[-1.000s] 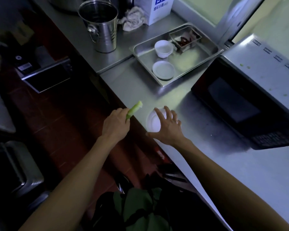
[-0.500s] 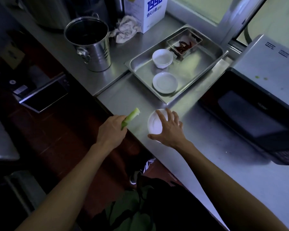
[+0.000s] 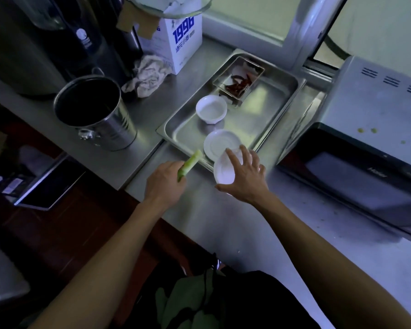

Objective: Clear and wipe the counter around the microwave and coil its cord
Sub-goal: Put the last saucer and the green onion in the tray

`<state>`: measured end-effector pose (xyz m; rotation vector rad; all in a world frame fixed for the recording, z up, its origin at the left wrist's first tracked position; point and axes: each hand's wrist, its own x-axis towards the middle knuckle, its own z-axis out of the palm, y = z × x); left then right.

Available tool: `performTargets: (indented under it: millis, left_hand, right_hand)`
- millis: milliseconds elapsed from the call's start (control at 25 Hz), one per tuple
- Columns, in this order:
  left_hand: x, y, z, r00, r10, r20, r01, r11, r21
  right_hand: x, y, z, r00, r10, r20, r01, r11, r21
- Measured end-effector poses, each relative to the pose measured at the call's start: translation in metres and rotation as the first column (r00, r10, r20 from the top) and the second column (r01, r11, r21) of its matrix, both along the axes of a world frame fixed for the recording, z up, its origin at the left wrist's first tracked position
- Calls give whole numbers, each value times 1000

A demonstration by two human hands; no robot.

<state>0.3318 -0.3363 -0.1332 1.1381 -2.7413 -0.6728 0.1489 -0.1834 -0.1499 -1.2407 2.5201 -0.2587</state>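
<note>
- Microwave sits on the right of the steel table, dark door toward the person, a few green specks on its grey top
- Right hand grips a small white dish, fingers curled over its far rim and thumb under the near rim; the dish is tilted, held up just at the near edge of the tray
- Left hand is closed round a pale green stalk, whose free end points up and away toward the tray
- Tray lies just left of the microwave and holds a white bowl, a white saucer near the front, and a small square tin with dark red bits at the back
- Steel bucket stands well left of the tray on a second steel surface
- Crumpled cloth lies behind the bucket, touching a white carton with blue print
</note>
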Motion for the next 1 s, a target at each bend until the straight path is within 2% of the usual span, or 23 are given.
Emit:
performTargets:
  millis: [160, 320, 560, 760, 1000]
  left_hand:
    - [-36, -35, 3, 999, -38, -13, 38, 999, -18]
    - [-70, -82, 5, 993, -63, -96, 61, 998, -27]
    - [-105, -143, -9, 970, -217, -105, 221, 975, 18]
    - [-127, -172, -21, 942, -308, -137, 321, 943, 85]
    - [-139, -181, -35, 887, -435, -155, 452, 886, 105]
  right_hand:
    - [-12, -21, -4, 999, -46, -10, 46, 999, -27]
    - [-26, -59, -11, 995, -101, -2, 101, 994, -44]
    - [-41, -117, -37, 975, -222, 6, 219, 966, 136]
    - [-47, -138, -61, 959, -278, 61, 256, 935, 245]
    - [-48, -148, -75, 938, -338, 81, 310, 917, 250]
